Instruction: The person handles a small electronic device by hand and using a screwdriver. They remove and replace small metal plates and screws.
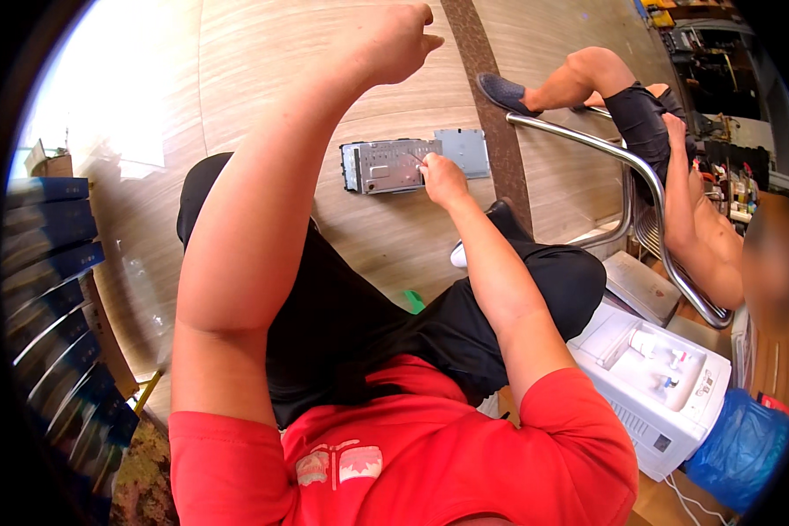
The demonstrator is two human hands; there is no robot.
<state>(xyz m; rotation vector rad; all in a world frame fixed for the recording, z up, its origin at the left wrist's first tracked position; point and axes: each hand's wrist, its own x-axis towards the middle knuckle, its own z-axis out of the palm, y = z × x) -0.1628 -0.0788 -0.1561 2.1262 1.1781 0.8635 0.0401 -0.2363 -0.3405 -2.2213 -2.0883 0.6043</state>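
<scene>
A flat metal device chassis (386,167) with a perforated top lies on the floor in front of my knees. Against its right end is a plain grey metal plate (462,152). My right hand (445,181) is closed over the chassis's right part, pinching a thin rod-like tool (416,159) that slants down to the metal. Its exact kind is too small to tell. Farther off, my left hand (393,46) is raised at the top edge, away from the chassis. Its fingers are loosely bent, thumb apart, with nothing visible between them.
Another person's leg (579,79) and a chrome-framed chair (622,153) stand at the right. Near my right side are a white water dispenser (649,368) and a blue plastic bag (745,447). Stacked blue boxes (53,254) line the left. A small green object (414,302) lies between my legs.
</scene>
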